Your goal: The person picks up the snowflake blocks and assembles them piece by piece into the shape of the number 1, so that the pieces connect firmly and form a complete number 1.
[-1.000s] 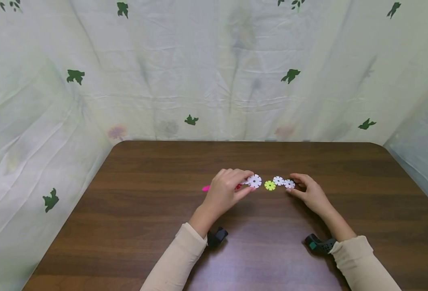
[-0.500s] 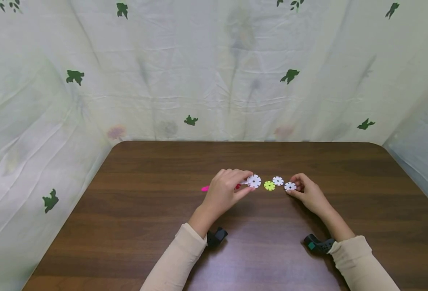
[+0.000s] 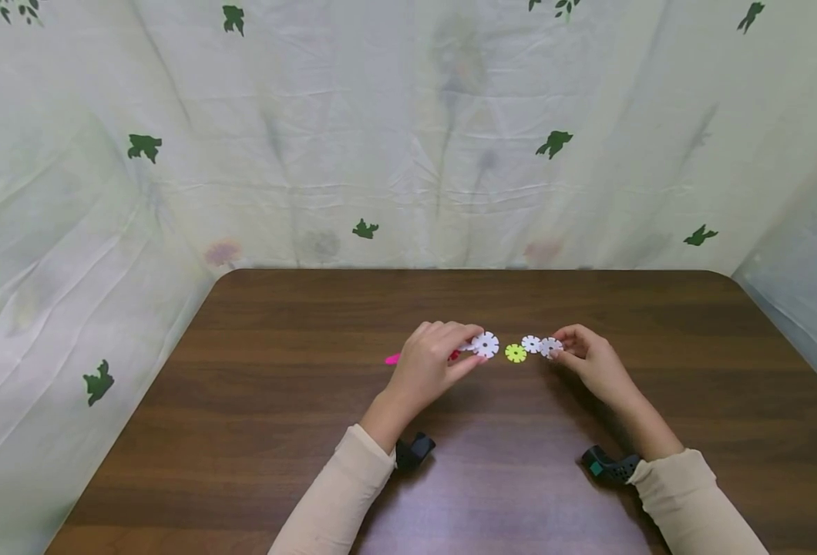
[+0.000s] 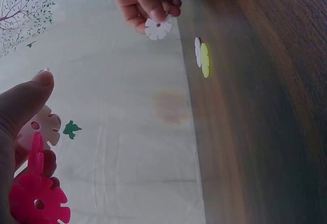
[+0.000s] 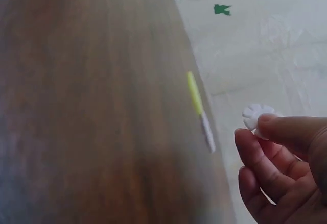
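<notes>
In the head view the left hand (image 3: 425, 366) pinches a white notched disc (image 3: 485, 345) between thumb and fingers. Pink notched discs (image 4: 38, 201) join onto that piece in the left wrist view, partly covered by the hand. My right hand (image 3: 599, 370) holds another white disc (image 3: 549, 348) by its edge; the right wrist view shows this disc (image 5: 253, 116) raised off the table, between thumb and forefinger. Between the hands, a yellow-green disc (image 3: 516, 353) and a white disc (image 3: 530, 344) lie side by side on the table.
The brown wooden table (image 3: 242, 401) reaches back to a pale curtain (image 3: 408, 154) with green leaf shapes. Black wrist devices (image 3: 414, 452) sit beneath both wrists, just past the beige sleeves (image 3: 339, 486).
The right hand has lifted its white disc from the table, up and slightly left. The left hand stays where it was, with its linked discs.
</notes>
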### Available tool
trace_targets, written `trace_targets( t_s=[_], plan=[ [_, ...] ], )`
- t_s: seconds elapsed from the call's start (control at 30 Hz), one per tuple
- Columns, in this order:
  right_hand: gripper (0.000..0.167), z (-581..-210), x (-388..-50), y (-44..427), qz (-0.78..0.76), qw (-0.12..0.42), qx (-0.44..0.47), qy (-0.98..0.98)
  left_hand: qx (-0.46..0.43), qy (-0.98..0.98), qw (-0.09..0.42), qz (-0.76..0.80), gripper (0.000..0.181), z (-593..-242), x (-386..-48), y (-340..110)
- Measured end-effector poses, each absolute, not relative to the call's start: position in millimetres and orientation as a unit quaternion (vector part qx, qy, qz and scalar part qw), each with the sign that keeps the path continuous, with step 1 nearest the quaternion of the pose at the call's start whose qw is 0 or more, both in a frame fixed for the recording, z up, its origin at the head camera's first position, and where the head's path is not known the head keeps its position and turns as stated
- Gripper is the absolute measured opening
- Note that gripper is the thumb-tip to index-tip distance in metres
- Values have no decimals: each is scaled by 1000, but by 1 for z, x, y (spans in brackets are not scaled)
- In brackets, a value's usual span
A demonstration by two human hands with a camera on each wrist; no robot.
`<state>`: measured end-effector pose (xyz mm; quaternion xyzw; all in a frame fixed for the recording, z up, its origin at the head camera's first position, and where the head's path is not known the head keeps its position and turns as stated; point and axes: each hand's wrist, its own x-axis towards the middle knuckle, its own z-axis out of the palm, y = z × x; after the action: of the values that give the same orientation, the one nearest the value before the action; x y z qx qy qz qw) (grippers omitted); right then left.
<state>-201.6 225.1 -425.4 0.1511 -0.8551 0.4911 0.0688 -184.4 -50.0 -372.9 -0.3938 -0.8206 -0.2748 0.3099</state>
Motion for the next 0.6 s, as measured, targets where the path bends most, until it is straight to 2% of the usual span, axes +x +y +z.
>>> trace_targets(
  t_s=[0.23,0.47,0.6],
  plan=[
    [18,-406,-195,217,496,88,161,-849,-394,-820,308,-279,33,-374,-185,-50],
    [12,-365,-176,190,483,104,178,-851,-392,-823,308,-274,33,-375,-185,-50],
    [11,-358,-174,183,493,106,196,-841,-391,-823,309,-274,33,-375,-185,-50]
  ],
)
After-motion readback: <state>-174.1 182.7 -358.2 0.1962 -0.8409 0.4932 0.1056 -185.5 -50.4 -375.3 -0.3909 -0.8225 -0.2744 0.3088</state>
